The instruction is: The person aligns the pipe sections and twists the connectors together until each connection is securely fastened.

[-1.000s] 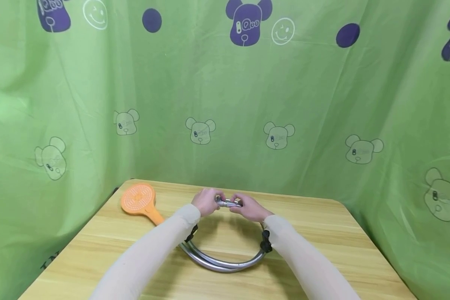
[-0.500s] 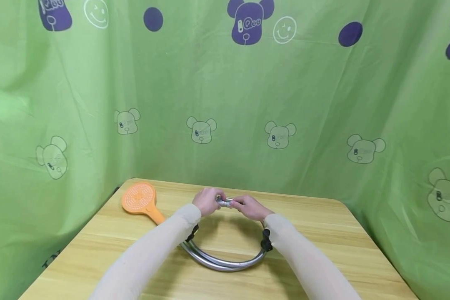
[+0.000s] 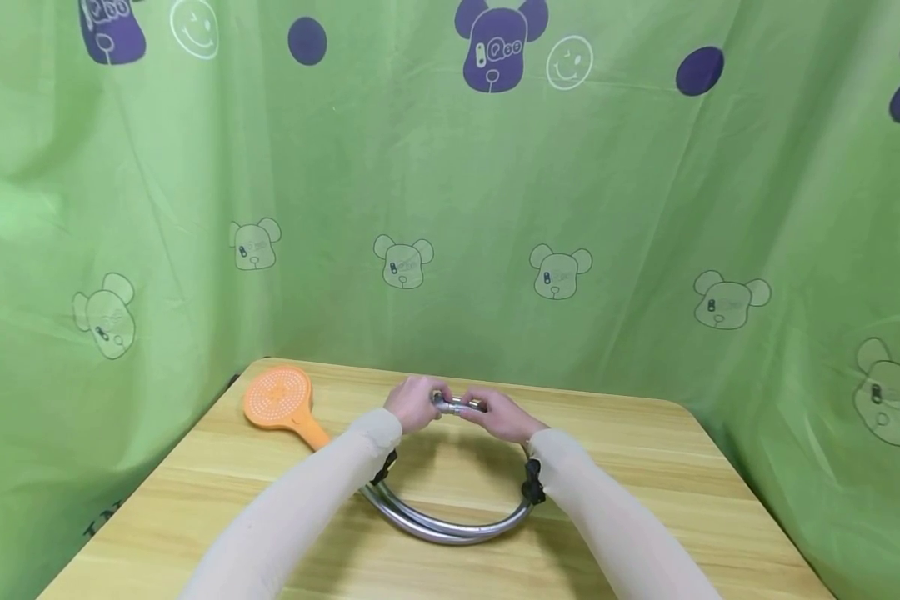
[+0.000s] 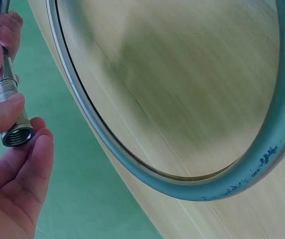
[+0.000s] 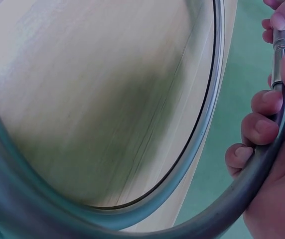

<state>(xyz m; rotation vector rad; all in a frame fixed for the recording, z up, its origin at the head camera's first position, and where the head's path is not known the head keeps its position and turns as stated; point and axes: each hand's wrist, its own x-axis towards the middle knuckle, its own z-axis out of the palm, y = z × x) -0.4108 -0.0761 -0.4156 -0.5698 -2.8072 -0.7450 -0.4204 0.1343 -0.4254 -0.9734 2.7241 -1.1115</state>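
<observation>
A silver shower hose [image 3: 450, 533] lies coiled in loops under my forearms, with one end raised between my hands. My left hand [image 3: 414, 404] pinches the metal nut [image 4: 17, 135] at that end between thumb and fingers. In the left wrist view the nut's open mouth shows screw threads inside. My right hand [image 3: 501, 415] grips the hose just behind the nut, fingers wrapped round the metal collar [image 5: 277, 72] and the tube, as the right wrist view shows. An orange shower head [image 3: 277, 397] lies face up at the table's left, its handle partly hidden behind my left sleeve.
The wood-grain table [image 3: 630, 467] has its far edge just beyond my hands. A green patterned curtain [image 3: 450, 167] hangs behind it and down both sides. A black strap-like piece [image 3: 532, 482] sits at my right wrist, another [image 3: 384, 467] at my left.
My right thumb and fingers have shifted round the hose end: half a second ago the thumb lay over its top, now it is lower. My left hand and the shower head stay put.
</observation>
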